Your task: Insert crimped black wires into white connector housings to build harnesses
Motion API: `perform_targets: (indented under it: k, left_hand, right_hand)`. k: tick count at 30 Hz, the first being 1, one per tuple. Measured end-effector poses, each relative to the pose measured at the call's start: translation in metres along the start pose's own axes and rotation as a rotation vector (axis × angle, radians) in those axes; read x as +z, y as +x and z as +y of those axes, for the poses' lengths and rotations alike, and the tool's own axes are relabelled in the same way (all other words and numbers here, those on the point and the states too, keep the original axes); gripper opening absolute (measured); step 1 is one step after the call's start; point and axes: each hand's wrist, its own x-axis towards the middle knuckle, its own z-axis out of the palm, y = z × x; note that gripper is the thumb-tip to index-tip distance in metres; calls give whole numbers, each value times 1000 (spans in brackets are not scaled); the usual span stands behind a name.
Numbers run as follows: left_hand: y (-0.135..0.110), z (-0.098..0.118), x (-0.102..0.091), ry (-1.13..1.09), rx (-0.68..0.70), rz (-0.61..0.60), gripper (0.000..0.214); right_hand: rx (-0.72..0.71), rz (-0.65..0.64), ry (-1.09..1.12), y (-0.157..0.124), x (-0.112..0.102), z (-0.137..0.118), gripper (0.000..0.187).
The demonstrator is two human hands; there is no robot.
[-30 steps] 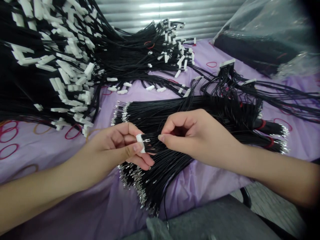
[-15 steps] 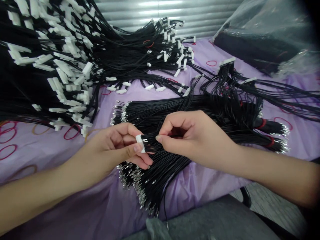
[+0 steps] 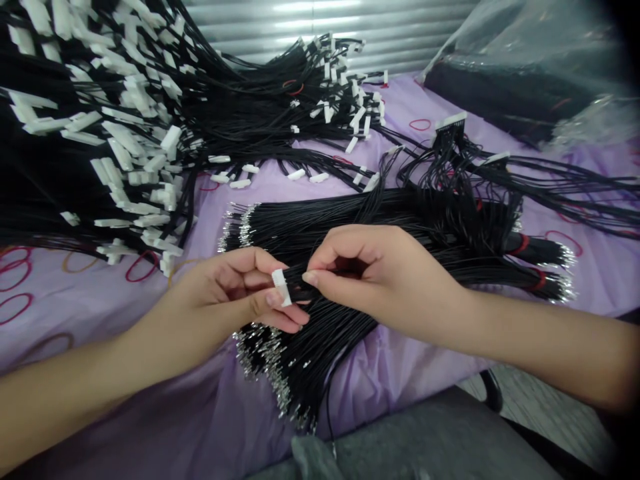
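Above the loose bundle of black wires (image 3: 350, 220) on the purple-covered table (image 3: 90, 313), the left hand (image 3: 235, 293) has its fingers clamped on a small white connector (image 3: 281, 287). Just right of it, the right hand (image 3: 380, 273) has thumb & forefinger pinched on thin black wires at the connector's face. Finished harnesses w/ white plugs (image 3: 125, 140) pile up far left of the bundle.

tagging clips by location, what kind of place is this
Probably a small wire-harness assembly bench. The left hand pinches a white connector, the right hand black wires at it; finished harnesses and bundled wires cover a purple cloth.
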Motion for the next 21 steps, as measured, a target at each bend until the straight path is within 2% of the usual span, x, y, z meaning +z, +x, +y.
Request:
perform_targets:
  k: [4, 9, 15, 18, 21]
  left_hand:
    - [0, 0, -3, -19, 19, -19, 4]
    - [2, -1, -5, 60, 27, 13, 7]
    - [5, 0, -5, 98, 30, 13, 8]
    - [3, 3, -2, 102, 50, 42, 7]
    - [-2, 7, 3, 125, 116, 98, 7]
  right_hand:
    - [-45, 2, 19, 1, -3, 3, 13]
    - [-158, 11, -6, 0, 4, 11, 16]
    - [-192, 23, -20, -1, 11, 15, 16]
    - [-212, 23, -88, 0, 7, 14, 16]
    - [-296, 52, -278, 0, 1, 11, 15]
